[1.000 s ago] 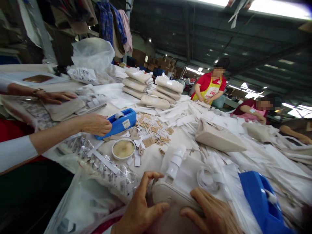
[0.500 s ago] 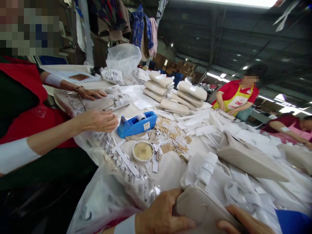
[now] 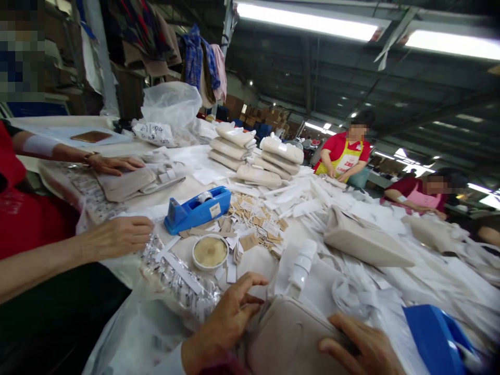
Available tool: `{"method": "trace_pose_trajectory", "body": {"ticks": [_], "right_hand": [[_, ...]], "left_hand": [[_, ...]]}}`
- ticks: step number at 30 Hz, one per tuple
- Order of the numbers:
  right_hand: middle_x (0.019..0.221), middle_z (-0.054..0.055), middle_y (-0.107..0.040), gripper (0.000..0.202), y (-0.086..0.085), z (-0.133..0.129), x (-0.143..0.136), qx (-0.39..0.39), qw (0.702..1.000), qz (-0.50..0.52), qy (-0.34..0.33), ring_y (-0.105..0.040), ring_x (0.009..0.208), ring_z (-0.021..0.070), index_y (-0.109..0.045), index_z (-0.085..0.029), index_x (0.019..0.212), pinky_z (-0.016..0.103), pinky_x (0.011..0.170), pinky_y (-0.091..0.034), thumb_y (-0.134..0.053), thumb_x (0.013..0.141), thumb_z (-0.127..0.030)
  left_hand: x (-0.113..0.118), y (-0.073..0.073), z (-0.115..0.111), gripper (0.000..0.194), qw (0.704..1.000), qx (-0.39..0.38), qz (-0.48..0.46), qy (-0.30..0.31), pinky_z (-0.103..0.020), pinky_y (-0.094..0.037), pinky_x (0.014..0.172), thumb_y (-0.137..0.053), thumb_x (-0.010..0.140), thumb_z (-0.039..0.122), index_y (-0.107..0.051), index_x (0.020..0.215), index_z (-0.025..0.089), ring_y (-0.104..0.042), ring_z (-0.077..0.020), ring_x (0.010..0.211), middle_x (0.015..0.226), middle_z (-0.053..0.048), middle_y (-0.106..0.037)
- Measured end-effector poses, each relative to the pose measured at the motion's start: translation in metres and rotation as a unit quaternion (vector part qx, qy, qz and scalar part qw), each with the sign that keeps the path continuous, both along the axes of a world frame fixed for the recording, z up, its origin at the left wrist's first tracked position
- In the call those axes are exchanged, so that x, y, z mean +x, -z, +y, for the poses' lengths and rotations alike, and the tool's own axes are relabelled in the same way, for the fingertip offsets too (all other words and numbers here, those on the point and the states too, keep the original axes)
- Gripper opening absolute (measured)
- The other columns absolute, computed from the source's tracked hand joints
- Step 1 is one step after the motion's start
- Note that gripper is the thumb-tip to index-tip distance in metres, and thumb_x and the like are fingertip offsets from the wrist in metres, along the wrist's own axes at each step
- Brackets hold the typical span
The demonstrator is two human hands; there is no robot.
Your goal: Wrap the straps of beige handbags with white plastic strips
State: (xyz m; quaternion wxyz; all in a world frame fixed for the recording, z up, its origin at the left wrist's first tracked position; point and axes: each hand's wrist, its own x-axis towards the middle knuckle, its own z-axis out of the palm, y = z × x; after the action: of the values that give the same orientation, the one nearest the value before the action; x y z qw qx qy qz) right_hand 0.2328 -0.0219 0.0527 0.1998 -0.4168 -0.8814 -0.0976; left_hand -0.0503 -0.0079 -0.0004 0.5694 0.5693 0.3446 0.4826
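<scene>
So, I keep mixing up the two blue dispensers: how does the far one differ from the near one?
The far dispenser shows whole, while the near dispenser is cut off by the picture's edge. The far dispenser slants up to the right; the near dispenser slants down. The far dispenser shows a white label; none is visible on the near dispenser. Both are blue.

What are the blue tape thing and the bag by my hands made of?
The blue tape dispenser by the tags looks like hard, smooth plastic: it's one bright color with soft shine on its edges. The beige bag at your hands seems to be soft fake leather or maybe cloth, with a dull finish; its surface dents and has a raised seam.
</scene>
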Motion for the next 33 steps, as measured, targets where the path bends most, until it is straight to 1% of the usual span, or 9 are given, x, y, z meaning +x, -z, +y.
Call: {"method": "trace_pose_trajectory", "body": {"ticks": [6, 9, 11, 14, 19, 23, 27, 30, 33], "right_hand": [[0.055, -0.002, -0.065, 0.045, -0.005, -0.003, -0.004, 0.032, 0.999, 0.000, -0.015, -0.061, 0.043, 0.0125, -0.061, -0.022, 0.071, 0.020, 0.042, -0.045, -0.047, 0.092, -0.060], [0.053, -0.002, -0.062, 0.046, -0.004, -0.003, -0.001, 0.029, 0.999, 0.004, -0.022, -0.059, 0.041, 0.0121, -0.061, -0.022, 0.070, 0.021, 0.041, -0.043, -0.047, 0.091, -0.060], [0.053, -0.003, -0.062, 0.045, -0.002, -0.002, 0.001, 0.034, 0.999, 0.015, -0.025, -0.059, 0.041, 0.0117, -0.060, -0.022, 0.070, 0.021, 0.042, -0.042, -0.047, 0.091, -0.060], [0.053, -0.004, -0.061, 0.045, 0.001, 0.000, 0.000, 0.025, 0.999, 0.027, -0.018, -0.058, 0.042, 0.0105, -0.057, -0.022, 0.069, 0.020, 0.043, -0.040, -0.048, 0.091, -0.061], [0.054, -0.004, -0.058, 0.049, 0.004, -0.001, -0.005, -0.018, 0.999, 0.024, 0.015, -0.057, 0.045, 0.0107, -0.053, -0.022, 0.066, 0.023, 0.047, -0.034, -0.044, 0.092, -0.063], [0.057, -0.002, -0.060, 0.054, 0.003, -0.004, -0.009, -0.057, 0.996, 0.047, 0.047, -0.060, 0.053, 0.0120, -0.053, -0.021, 0.067, 0.025, 0.052, -0.033, -0.039, 0.091, -0.067], [0.060, -0.002, -0.063, 0.056, 0.006, -0.003, -0.010, -0.067, 0.994, 0.052, 0.065, -0.060, 0.054, 0.0134, -0.055, -0.021, 0.069, 0.027, 0.054, -0.032, -0.038, 0.088, -0.071], [0.063, -0.002, -0.065, 0.057, 0.006, -0.002, -0.010, -0.072, 0.994, 0.054, 0.069, -0.060, 0.055, 0.0137, -0.056, -0.021, 0.071, 0.028, 0.055, -0.031, -0.039, 0.087, -0.073], [0.065, -0.002, -0.066, 0.057, 0.002, -0.005, -0.012, -0.059, 0.994, 0.045, 0.084, -0.062, 0.058, 0.0143, -0.057, -0.021, 0.072, 0.029, 0.057, -0.031, -0.038, 0.086, -0.073]], "left_hand": [[0.021, -0.007, 0.030, 0.021, 0.987, 0.139, 0.041, 0.068, -0.035, -0.040, 0.102, -0.059, 0.079, 0.012, -0.070, 0.096, 0.018, -0.055, -0.0249, 0.120, 0.129, -0.011, -0.061], [0.033, -0.006, 0.046, 0.007, 0.978, 0.170, 0.084, 0.092, -0.030, -0.045, 0.085, -0.061, 0.078, 0.016, -0.067, 0.080, 0.016, -0.062, -0.0210, 0.093, 0.100, -0.008, -0.068], [0.040, -0.003, 0.053, 0.008, 0.974, 0.172, 0.119, 0.083, -0.026, -0.042, 0.069, -0.059, 0.077, 0.017, -0.062, 0.070, 0.016, -0.056, -0.0158, 0.073, 0.076, -0.003, -0.062], [0.044, 0.000, 0.056, 0.013, 0.973, 0.159, 0.153, 0.062, -0.024, -0.036, 0.060, -0.058, 0.076, 0.017, -0.056, 0.063, 0.016, -0.047, -0.0130, 0.063, 0.066, 0.001, -0.053], [0.025, -0.016, 0.043, 0.004, 0.967, 0.170, 0.176, 0.071, -0.030, -0.039, 0.087, -0.064, 0.076, 0.022, -0.064, 0.076, 0.018, -0.055, -0.0205, 0.089, 0.086, -0.003, -0.064], [0.004, -0.035, 0.032, 0.023, 0.985, 0.017, 0.051, 0.163, -0.035, -0.039, 0.097, -0.056, 0.084, 0.028, -0.065, 0.104, 0.019, -0.057, -0.0241, 0.105, 0.105, -0.006, -0.065], [0.008, -0.044, 0.026, 0.061, 0.964, -0.077, -0.012, 0.254, -0.037, -0.045, 0.091, -0.064, 0.077, 0.060, -0.059, 0.122, 0.019, -0.059, -0.0285, 0.105, 0.112, -0.009, -0.064], [0.022, -0.042, 0.025, 0.072, 0.971, -0.073, 0.037, 0.223, -0.034, -0.048, 0.084, -0.078, 0.062, 0.060, -0.061, 0.119, 0.019, -0.060, -0.0281, 0.100, 0.111, -0.008, -0.065], [0.033, -0.039, 0.023, 0.065, 0.981, -0.091, 0.065, 0.156, -0.031, -0.049, 0.080, -0.079, 0.063, 0.051, -0.061, 0.116, 0.018, -0.061, -0.0256, 0.095, 0.105, -0.007, -0.067]]}}
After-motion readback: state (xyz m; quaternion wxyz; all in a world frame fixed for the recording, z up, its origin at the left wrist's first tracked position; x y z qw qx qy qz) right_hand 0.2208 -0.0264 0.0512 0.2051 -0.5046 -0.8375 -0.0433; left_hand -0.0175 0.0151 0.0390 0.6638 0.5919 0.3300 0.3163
